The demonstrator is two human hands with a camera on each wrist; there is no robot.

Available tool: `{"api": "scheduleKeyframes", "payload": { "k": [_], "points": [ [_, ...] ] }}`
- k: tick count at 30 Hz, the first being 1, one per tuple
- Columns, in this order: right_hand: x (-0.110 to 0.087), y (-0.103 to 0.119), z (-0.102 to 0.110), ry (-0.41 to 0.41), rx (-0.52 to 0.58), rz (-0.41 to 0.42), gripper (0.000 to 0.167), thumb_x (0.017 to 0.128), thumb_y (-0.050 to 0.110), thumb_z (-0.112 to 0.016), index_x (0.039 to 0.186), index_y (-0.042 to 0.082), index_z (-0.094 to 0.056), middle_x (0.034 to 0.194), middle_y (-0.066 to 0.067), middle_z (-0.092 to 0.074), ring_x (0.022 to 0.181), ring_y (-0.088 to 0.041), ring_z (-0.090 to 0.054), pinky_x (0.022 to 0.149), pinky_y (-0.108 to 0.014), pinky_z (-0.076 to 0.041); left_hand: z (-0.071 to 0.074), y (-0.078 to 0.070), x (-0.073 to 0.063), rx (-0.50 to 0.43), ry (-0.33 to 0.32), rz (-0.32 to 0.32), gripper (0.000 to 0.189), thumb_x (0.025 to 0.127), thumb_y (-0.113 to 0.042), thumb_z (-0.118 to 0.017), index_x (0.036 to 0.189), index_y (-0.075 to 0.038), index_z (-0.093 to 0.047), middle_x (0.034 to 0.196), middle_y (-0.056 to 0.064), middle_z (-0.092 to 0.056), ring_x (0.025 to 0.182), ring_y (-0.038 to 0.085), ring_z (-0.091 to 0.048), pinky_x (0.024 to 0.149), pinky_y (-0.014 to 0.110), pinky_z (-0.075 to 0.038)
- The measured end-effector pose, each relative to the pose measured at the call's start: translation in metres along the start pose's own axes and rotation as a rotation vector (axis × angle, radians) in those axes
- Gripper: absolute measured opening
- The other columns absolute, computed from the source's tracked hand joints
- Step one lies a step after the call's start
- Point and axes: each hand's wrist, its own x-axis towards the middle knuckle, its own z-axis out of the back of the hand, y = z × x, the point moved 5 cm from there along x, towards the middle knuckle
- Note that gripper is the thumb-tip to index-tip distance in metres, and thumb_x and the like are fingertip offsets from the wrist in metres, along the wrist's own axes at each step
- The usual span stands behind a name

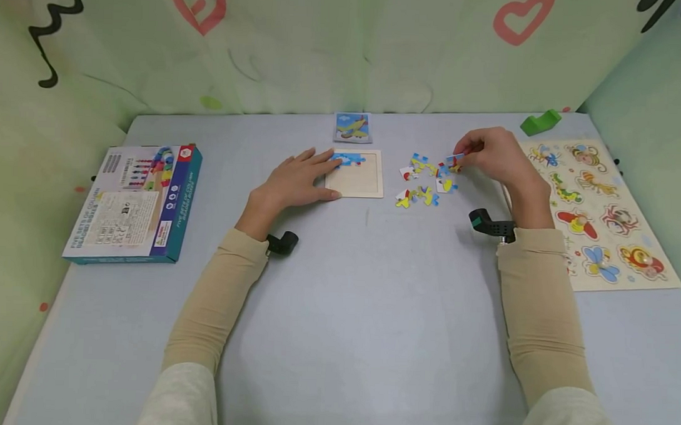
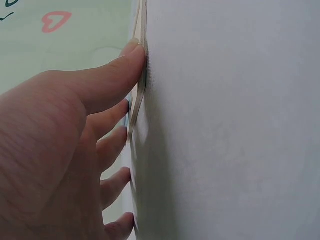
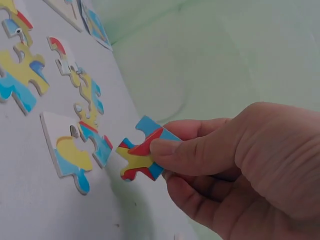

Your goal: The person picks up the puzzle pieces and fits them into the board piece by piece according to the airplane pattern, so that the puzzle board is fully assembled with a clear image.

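Note:
My left hand [image 1: 302, 178] lies with spread fingers over the left side of a wooden puzzle tray [image 1: 354, 193], its thumb on the lower left edge. Joined blue pieces [image 1: 350, 158] fill part of the tray's top left. Between thumb and fingers my right hand [image 1: 497, 156] pinches a jigsaw piece [image 3: 140, 154] in blue, red and yellow, raised above the table in the right wrist view. Several loose jigsaw pieces [image 1: 425, 195] lie between the tray and this hand. One white, yellow and blue piece [image 3: 67, 150] is closest to the held one.
A picture card with a yellow plane [image 1: 352, 126] lies behind the tray. At the left is a boxed set [image 1: 126, 211]; at the right, a board of insect pictures [image 1: 591, 280] lies partly behind my right forearm. A green block [image 1: 541, 123] sits at the back right near the curtain.

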Motion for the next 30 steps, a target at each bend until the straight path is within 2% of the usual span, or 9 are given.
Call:
{"api": "scheduleKeyframes", "payload": {
  "k": [4, 12, 17, 22, 25, 30],
  "points": [
    [-0.002, 0.014, -0.002, 0.000, 0.045, 0.046, 0.014, 0.095, 0.009, -0.064, 0.106, 0.001, -0.068, 0.101, -0.012, -0.062, 0.092, -0.022, -0.051, 0.079, -0.028, -0.040, 0.001, 0.000, -0.001, -0.003, -0.003, -0.003, 0.079, 0.094, -0.062, -0.052, 0.159, -0.033, -0.019, 0.168, -0.010, -0.010, 0.158, 0.027, -0.005, 0.126, 0.054, -0.009],
    [0.003, 0.037, -0.014, -0.018, 0.093, 0.124, 0.009, 0.097, 0.009, -0.062, 0.101, 0.002, -0.065, 0.102, -0.011, -0.061, 0.094, -0.021, -0.054, 0.079, -0.026, -0.043, 0.003, -0.002, -0.002, -0.014, 0.000, -0.005, 0.079, 0.094, -0.062, -0.053, 0.159, -0.033, -0.020, 0.168, -0.010, -0.011, 0.158, 0.027, -0.005, 0.126, 0.054, -0.009],
    [0.007, 0.043, -0.024, -0.011, 0.093, 0.140, 0.007, 0.096, 0.008, -0.062, 0.100, 0.003, -0.065, 0.100, -0.010, -0.061, 0.091, -0.021, -0.053, 0.077, -0.025, -0.044, 0.002, -0.001, -0.003, -0.014, 0.004, -0.012, 0.080, 0.094, -0.063, -0.054, 0.159, -0.033, -0.020, 0.168, -0.010, -0.011, 0.157, 0.027, -0.005, 0.126, 0.054, -0.009],
    [0.011, 0.053, -0.035, -0.010, 0.146, 0.161, 0.006, 0.094, 0.007, -0.064, 0.100, 0.004, -0.066, 0.097, -0.010, -0.061, 0.087, -0.021, -0.052, 0.074, -0.024, -0.043, 0.001, 0.003, -0.003, -0.004, 0.003, -0.010, 0.080, 0.093, -0.064, -0.053, 0.159, -0.034, -0.019, 0.168, -0.010, -0.010, 0.157, 0.027, -0.005, 0.126, 0.054, -0.009],
    [0.015, 0.060, -0.043, 0.004, 0.178, 0.168, 0.008, 0.093, 0.006, -0.066, 0.101, 0.003, -0.066, 0.095, -0.009, -0.060, 0.087, -0.022, -0.051, 0.074, -0.024, -0.043, 0.001, 0.004, -0.004, -0.009, 0.000, -0.008, 0.080, 0.093, -0.064, -0.053, 0.159, -0.034, -0.019, 0.168, -0.010, -0.010, 0.158, 0.027, -0.005, 0.126, 0.054, -0.009],
    [0.021, 0.069, -0.059, 0.023, 0.170, 0.176, 0.009, 0.094, 0.004, -0.064, 0.102, 0.001, -0.065, 0.095, -0.009, -0.058, 0.088, -0.021, -0.051, 0.075, -0.024, -0.043, 0.001, 0.005, -0.005, -0.016, 0.002, -0.010, 0.080, 0.094, -0.063, -0.053, 0.159, -0.033, -0.019, 0.168, -0.010, -0.010, 0.158, 0.028, -0.005, 0.126, 0.054, -0.008]
  ]
}}
